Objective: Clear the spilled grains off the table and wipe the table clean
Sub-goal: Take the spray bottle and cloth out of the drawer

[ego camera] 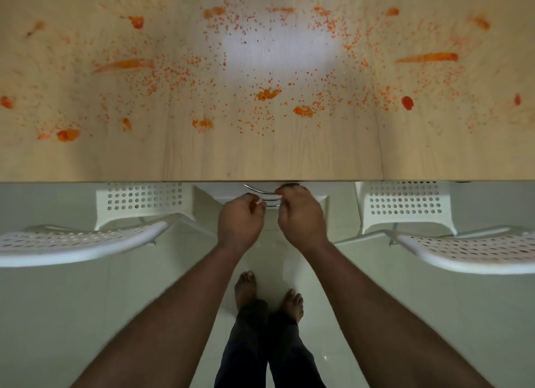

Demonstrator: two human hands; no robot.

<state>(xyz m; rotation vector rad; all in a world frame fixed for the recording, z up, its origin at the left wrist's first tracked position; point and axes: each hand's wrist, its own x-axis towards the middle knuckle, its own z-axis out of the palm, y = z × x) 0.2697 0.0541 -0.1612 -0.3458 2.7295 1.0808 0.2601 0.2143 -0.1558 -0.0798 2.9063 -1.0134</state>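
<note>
Both hands hang just below the near edge of the wooden table (260, 162), side by side and nearly touching. The left hand (241, 221) has its fingers curled inward; something small and pale shows at its fingertips, too small to name. The right hand (301, 218) is curled likewise, its fingertips at a thin curved metal piece (260, 191) under the table edge, perhaps part of a white chair (318, 198) tucked there. Whether either hand actually grips that metal I cannot tell.

The orange-red grains (179, 78) lie well beyond both hands, scattered across the whole width of the tabletop, thickest ahead and to the left. Among them sit wet-looking orange smears (127, 65) and small mashed clumps (267, 94), with another long smear (428, 58) far off to the right.

Judging by their look, the loose grains are tiny, light and dry: they will roll and scatter if flicked, so they are better swept together with a flat palm toward the near edge than pinched up. The smears seem sticky and will likely need a damp cloth; none is in view.

Two more perforated white chairs (86, 240) flank the hands, left and right. No brand, label or writing can be read anywhere.
</note>
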